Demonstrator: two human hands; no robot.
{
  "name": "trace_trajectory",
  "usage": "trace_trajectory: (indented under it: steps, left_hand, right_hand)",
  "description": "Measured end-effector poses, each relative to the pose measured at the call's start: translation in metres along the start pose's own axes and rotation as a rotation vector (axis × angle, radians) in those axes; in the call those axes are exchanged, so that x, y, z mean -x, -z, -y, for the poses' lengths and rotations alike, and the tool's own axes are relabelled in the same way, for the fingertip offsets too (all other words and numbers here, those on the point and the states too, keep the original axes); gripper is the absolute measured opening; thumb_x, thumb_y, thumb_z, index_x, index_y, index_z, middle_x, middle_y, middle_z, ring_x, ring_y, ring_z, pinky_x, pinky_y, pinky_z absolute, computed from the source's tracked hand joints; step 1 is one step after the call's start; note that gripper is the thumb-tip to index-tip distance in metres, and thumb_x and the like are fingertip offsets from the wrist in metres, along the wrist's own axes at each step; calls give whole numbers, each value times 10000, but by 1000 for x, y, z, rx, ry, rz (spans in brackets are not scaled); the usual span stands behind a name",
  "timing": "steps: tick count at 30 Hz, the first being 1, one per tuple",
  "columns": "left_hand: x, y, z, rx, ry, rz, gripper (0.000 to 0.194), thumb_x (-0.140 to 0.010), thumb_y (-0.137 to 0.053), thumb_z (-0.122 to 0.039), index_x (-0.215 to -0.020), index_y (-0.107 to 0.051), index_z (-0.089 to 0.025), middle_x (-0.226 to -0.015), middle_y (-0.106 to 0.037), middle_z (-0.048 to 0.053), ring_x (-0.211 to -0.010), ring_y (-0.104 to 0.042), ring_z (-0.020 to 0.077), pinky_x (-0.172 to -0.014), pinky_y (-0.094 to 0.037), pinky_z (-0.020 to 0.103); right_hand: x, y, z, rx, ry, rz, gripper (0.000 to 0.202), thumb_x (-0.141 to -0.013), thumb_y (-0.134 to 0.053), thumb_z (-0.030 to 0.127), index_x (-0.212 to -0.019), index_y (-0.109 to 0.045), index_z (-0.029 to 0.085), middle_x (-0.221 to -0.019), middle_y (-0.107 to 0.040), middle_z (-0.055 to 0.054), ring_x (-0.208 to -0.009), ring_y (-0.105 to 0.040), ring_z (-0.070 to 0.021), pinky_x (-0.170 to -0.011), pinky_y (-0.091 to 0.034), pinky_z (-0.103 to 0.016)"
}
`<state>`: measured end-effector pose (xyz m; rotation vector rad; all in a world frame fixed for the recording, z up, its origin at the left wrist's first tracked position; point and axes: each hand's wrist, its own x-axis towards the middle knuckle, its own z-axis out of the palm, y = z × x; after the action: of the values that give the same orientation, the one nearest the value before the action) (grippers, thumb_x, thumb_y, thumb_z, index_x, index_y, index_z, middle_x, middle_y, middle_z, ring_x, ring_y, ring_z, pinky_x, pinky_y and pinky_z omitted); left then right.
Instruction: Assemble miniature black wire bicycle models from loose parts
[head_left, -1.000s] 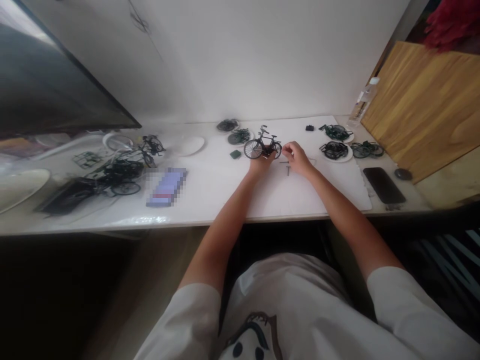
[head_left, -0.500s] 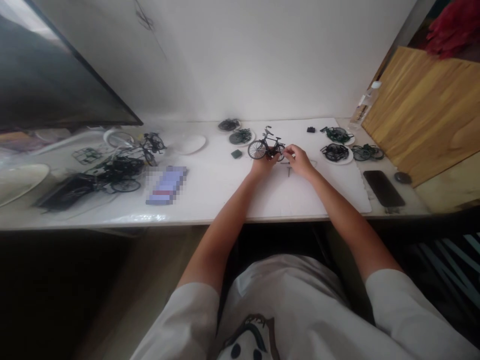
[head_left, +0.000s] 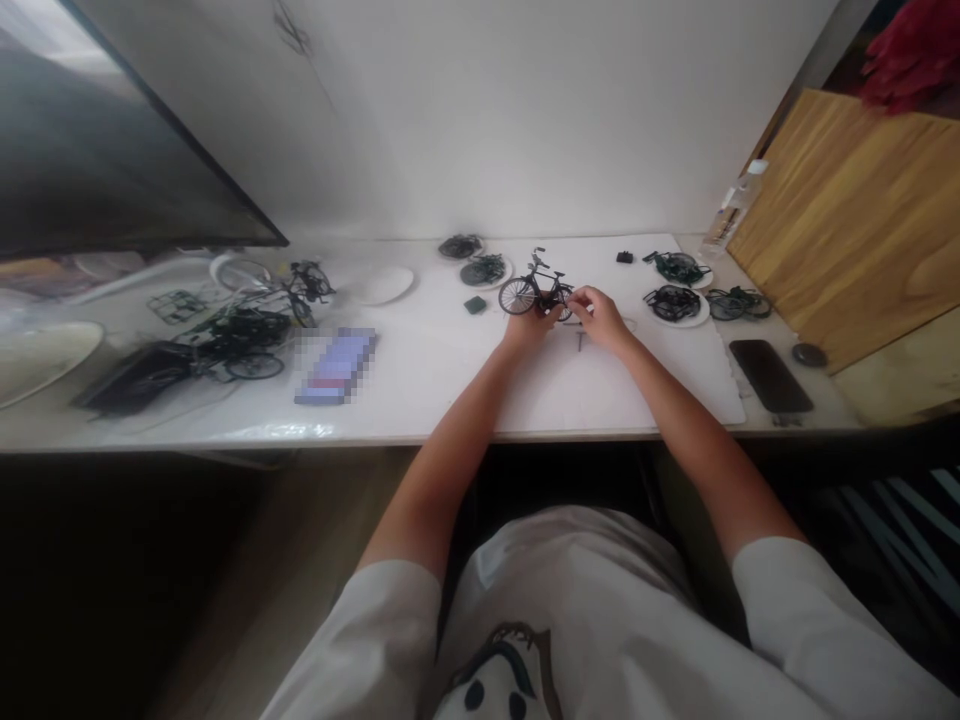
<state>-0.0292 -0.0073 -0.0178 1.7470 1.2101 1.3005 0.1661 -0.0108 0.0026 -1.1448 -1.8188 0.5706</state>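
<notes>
Holds a small dark bike [head_left: 537, 287] upright over the white sheet [head_left: 622, 400] on the tabletop [head_left: 825, 400]. Grips it low from beneath with the left hand [head_left: 529, 328], fingers closed about the frame and partly hidden. Points it leftward, with handlebars [head_left: 540, 250] high and saddle [head_left: 559, 274] above the rear wheel [head_left: 562, 300]. Brings the right hand [head_left: 602, 318] to that wheel, thumb and fingers bunched narrow; too small to tell whether pinched on the rim or on some tiny part.

Just below the right hand, a thin T-shaped tool [head_left: 580, 340]. Behind and left of the bike, a green block [head_left: 475, 305] and two plates of dark parts [head_left: 487, 268]; farther left, a white plate [head_left: 384, 285]. Behind the right hand, a black block [head_left: 625, 257]. To the right, two more plates with dark pieces [head_left: 676, 303], then a black phone [head_left: 771, 375] and a bottle [head_left: 739, 210] near a wooden board [head_left: 862, 220]. To the left, a lit phone [head_left: 336, 365], blurred, beside a tangled heap [head_left: 244, 335].
</notes>
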Motion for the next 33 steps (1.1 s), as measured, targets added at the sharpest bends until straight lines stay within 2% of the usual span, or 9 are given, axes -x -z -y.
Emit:
trace_trajectory:
  steps: [10,19,24,33]
  left_hand:
    - [0,1,3,44,23,1,242,-927,-811,-385,-1057,-724,-200,-791,-699,25,-641,-647,144,-654,-553,280]
    - [0,2,0,6,28,-7,234,-951,-783,-382,-1072,-717,-193,-801,-719,35,-632,-668,153,-676,-559,297]
    - [0,2,-1,39,42,-9,233,-919,-827,-355,-1049,-720,-193,-793,-719,32,-630,-656,145,-675,-551,286]
    - [1,1,-5,26,42,-18,205,-961,-779,-323,-1082,-708,-174,-813,-732,42,-621,-665,142,-661,-562,295]
  right_hand:
    - [1,3,0,32,-9,4,372,-999,-631,600,-975,-674,232,-1035,-769,-109,-970,-681,-265,-985,-561,-442]
    - [0,4,1,-48,-52,35,455,-965,-660,681,-957,-704,228,-1054,-804,-123,-1007,-711,-292,-1015,-578,-490]
    - [0,5,4,-50,-79,40,455,-963,-679,673,-948,-704,219,-1043,-798,-121,-1015,-706,-286,-1031,-586,-487]
    - [1,2,2,-48,-45,-2,447,-959,-682,672,-945,-707,226,-1017,-786,-111,-971,-703,-275,-1000,-609,-487]
